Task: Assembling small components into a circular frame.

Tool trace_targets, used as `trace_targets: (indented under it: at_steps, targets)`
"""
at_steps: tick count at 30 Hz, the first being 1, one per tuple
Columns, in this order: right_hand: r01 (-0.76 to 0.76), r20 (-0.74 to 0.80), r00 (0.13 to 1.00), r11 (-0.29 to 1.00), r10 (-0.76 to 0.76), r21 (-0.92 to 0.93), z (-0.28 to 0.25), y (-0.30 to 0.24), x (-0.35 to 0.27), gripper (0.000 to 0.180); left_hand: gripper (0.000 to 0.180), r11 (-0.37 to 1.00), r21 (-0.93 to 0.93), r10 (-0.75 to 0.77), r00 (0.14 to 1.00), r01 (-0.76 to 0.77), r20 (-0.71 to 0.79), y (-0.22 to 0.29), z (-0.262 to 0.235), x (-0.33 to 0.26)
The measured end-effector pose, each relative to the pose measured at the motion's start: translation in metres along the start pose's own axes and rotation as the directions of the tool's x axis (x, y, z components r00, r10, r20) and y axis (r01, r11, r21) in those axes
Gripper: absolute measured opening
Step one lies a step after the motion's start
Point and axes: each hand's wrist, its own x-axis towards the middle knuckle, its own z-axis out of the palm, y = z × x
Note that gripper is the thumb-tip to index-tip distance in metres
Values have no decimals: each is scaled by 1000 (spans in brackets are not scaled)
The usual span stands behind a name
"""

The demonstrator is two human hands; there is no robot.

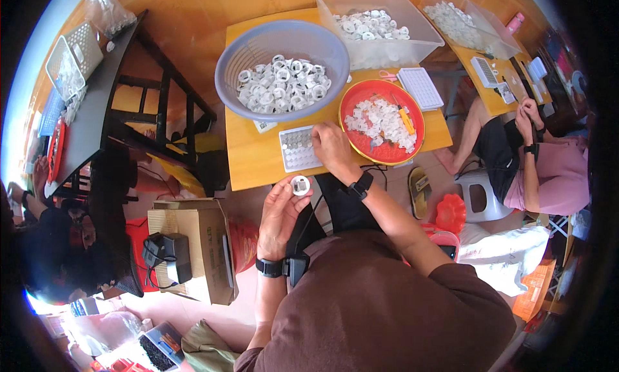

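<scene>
My left hand [277,212] holds a small round white plastic housing [300,185] between thumb and fingers, in front of the table's near edge. A dark recess shows in its upward face. My right hand [332,151] is closed at the right side of a white tray [282,154], its fingertips bent down over the tray. Whatever they pinch is hidden. Rows of small silvery discs [298,141] lie in the tray. Just right of that hand stands a round red tray [345,104] with many clear plastic bits [374,117] and a yellow-handled cutter [406,121].
A grey-blue basin [225,56] full of white housings [284,81] stands behind the tray. Farther back is a clear bin [387,54]. Pink scissors [388,76] lie beside a white grid tray [420,88]. A person [545,172] sits at the right; a carton [193,249] stands left.
</scene>
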Motion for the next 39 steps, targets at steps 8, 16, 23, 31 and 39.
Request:
trace_targets:
  at_steps: [8,16,23,31,39]
  targets:
    - [22,-7,1000,978,-21,208,-14,-2,2,5,33,1000,-1,3,999,-3,35,2,5,0]
    - [-105,207,978,789,-29,606,-81,-65,-34,4,25,999,-43,12,1000,-12,-11,-2,2,2]
    - [222,35,965,878,-261,425,-80,-65,-47,17,22,999,7,42,999,-42,-12,-5,15,7]
    - [395,42,909,887,-416,241,-82,-70,-48,25,22,992,88,92,996,-90,-19,-4,17,7]
    - [318,104,927,903,-360,289,-83,-62,-46,18,22,991,89,99,995,-98,-14,-3,20,6]
